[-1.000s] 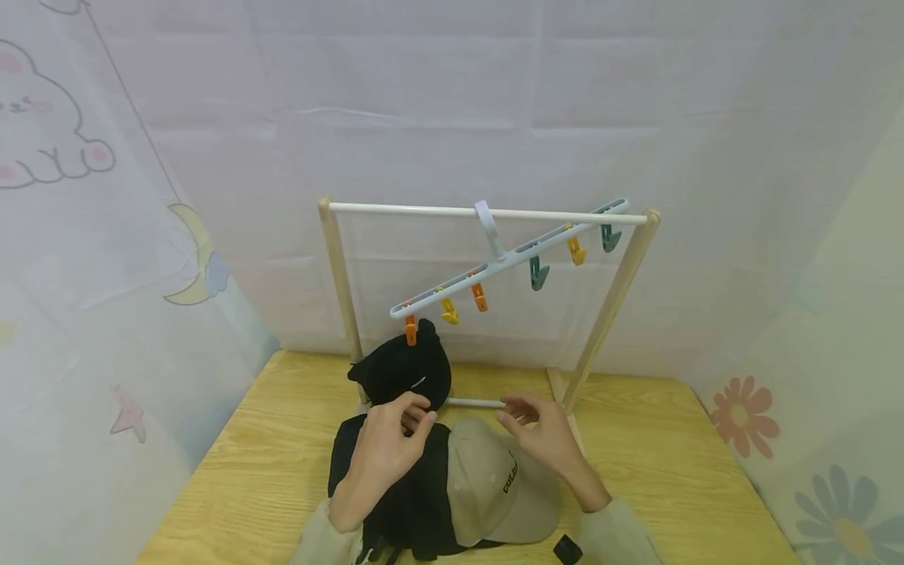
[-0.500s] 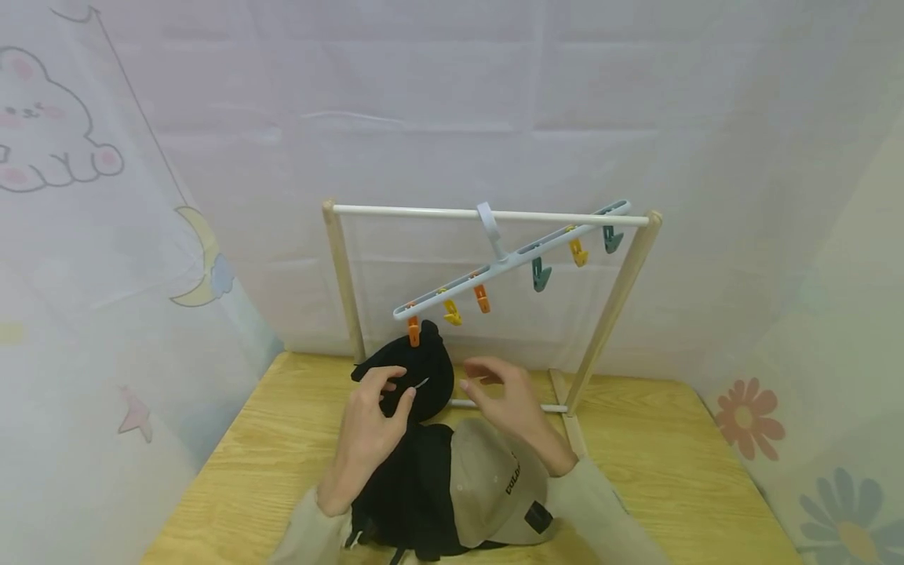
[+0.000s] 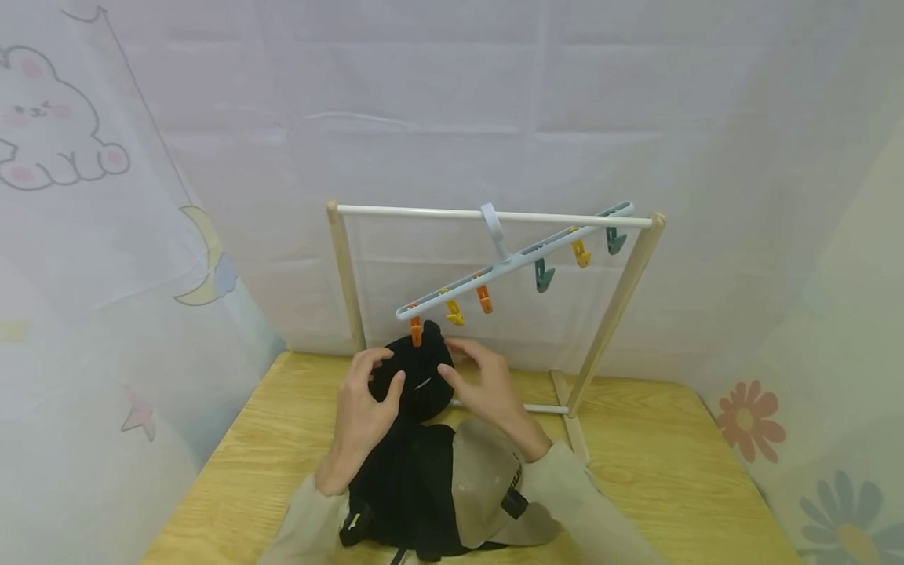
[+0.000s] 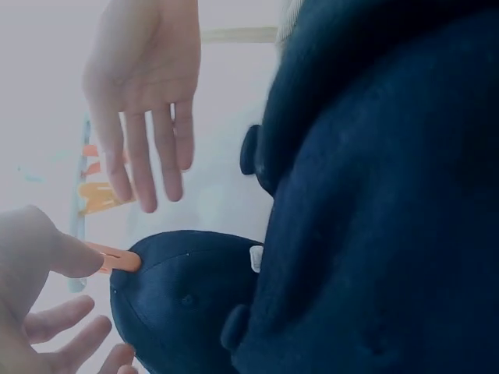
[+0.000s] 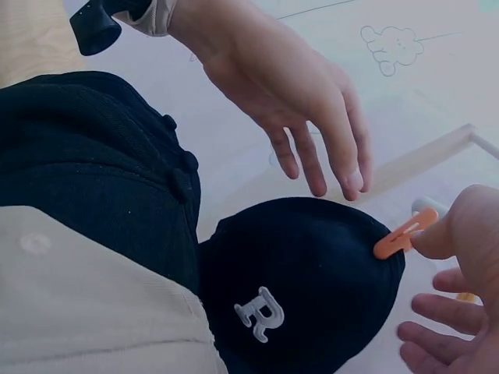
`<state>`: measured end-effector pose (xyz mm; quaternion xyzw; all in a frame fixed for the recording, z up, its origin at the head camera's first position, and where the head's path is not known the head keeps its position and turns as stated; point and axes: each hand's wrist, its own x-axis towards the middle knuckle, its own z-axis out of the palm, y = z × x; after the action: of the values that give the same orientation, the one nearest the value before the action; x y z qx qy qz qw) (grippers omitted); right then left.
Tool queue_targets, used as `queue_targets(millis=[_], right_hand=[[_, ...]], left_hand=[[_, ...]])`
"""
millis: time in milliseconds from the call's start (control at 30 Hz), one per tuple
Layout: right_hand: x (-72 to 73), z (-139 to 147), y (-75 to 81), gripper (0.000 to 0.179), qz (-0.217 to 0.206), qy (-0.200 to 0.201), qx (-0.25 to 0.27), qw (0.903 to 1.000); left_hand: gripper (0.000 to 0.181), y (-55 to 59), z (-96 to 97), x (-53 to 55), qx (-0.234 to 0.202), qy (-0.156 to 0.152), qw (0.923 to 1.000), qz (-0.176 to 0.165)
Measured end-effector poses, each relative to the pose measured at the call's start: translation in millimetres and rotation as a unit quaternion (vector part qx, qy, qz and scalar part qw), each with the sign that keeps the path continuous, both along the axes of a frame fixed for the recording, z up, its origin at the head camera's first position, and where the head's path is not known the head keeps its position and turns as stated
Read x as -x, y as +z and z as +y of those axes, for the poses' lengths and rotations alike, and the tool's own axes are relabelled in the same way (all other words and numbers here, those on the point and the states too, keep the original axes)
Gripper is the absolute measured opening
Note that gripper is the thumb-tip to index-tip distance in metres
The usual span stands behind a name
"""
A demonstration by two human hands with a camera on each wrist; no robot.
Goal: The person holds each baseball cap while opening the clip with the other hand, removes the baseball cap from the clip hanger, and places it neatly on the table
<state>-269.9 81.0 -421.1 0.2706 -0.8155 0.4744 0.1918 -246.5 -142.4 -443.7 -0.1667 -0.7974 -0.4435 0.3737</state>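
Observation:
A black cap [image 3: 425, 404] with a white letter R [image 5: 261, 315] hangs from an orange clip [image 3: 417, 333] at the left end of the pale blue clip hanger [image 3: 508, 263]. My left hand [image 3: 363, 412] is at the cap's left side, fingers loosely bent and thumb raised. On its right side my right hand [image 3: 489, 386] is held with thumb and fingers spread. Neither hand grips anything; both wrist views show the palms facing the cap. In the right wrist view, the right thumb appears close to the clip; contact cannot be told.
The hanger hooks over a white rod [image 3: 424, 212] on a wooden-legged rack [image 3: 614, 314]. More clips, yellow [image 3: 581, 255], green [image 3: 544, 278] and orange, dangle from it. In front lie dark caps [image 3: 417, 494] with small knobs and a beige cap [image 3: 483, 490], on the wooden table [image 3: 650, 471].
Both hands have moved forward and up from over the caps on the table to either side of the hanging black cap. The cap stays on its orange clip.

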Motion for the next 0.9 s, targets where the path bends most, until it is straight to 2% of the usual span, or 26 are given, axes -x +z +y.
queue_targets(millis=[67,233,333,433,633,900], right_hand=[[2.0,-2.8,1.1,0.049,0.007,-0.002,-0.004,1.0000],[7.4,-12.0,3.2,0.054,0.017,-0.004,-0.019,0.9997],[11.6,-18.5,4.4,0.054,0.023,-0.003,-0.023,0.9995],[15.8,-24.8,5.4,0.052,0.034,0.001,-0.024,0.9991],[22.1,-36.6,8.9,0.048,0.040,0.012,-0.006,0.9991],[26.6,-48.1,13.8,0.045,0.025,0.009,-0.003,0.9996]], left_hand=[[0.037,-0.2,-1.1,4.2,0.004,0.008,1.0000,0.002],[0.044,0.2,-4.9,12.8,0.014,0.026,0.9994,-0.016],[0.046,-0.7,-8.5,18.5,0.023,0.026,0.9991,-0.023],[0.044,-2.8,-12.5,25.8,0.033,0.016,0.9991,-0.023],[0.038,-8.2,-17.4,39.3,0.045,-0.034,0.9978,-0.037],[0.027,-11.7,-18.3,42.6,0.015,-0.051,0.9960,-0.072]])
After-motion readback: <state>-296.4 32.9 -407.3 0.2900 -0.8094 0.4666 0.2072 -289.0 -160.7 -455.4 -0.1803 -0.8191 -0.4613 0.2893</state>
